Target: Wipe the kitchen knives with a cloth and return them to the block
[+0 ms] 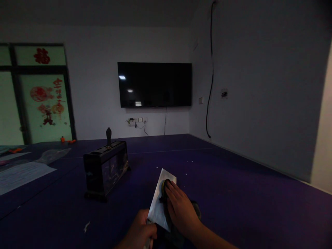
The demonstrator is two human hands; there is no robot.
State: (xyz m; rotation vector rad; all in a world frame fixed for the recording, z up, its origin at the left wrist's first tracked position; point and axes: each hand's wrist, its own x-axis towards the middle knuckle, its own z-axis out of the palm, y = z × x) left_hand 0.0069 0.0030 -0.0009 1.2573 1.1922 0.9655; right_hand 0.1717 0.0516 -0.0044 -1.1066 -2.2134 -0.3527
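Observation:
My left hand (140,232) is closed round the near end of a white bag or pouch (158,207) low in the middle of the view. My right hand (181,207) lies on a dark round object with a yellowish rim (164,185) that sits partly against the white pouch; its fingers are curved over it. More of the dark object (197,209) shows behind my right hand. Both rest over a dark purple surface (233,193).
A black glass-sided box (106,169) with a small dark figure (108,136) on top stands to the left. Pale sheets (23,174) lie at far left. A wall TV (155,84), a hanging cable (210,69) and a decorated glass door (44,100) are behind.

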